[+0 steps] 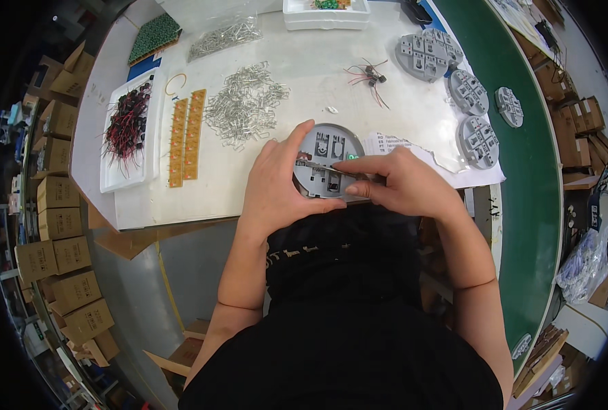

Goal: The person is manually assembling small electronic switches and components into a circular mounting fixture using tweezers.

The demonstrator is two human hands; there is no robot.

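Note:
A round grey plastic housing (311, 182) sits at the table's near edge, with molded slots and small metal and black parts inside. My left hand (268, 181) grips its left side, thumb along the near rim and fingers along the far left. In my right hand (406, 181) is a pair of thin metal tweezers (326, 167), pinched between thumb and index finger and reaching across the housing toward its left half. Whether the tips grasp anything is too small to tell. A small green part (352, 158) shows at the housing's right side.
Beyond my left hand lie a pile of wire clips (246, 102) and orange circuit-board strips (193, 137). A white tray (155, 130) holds red-and-black wired parts. Similar grey housings (479, 142) stand at right by a printed sheet (420, 145). Black wired parts (372, 75) lie farther back.

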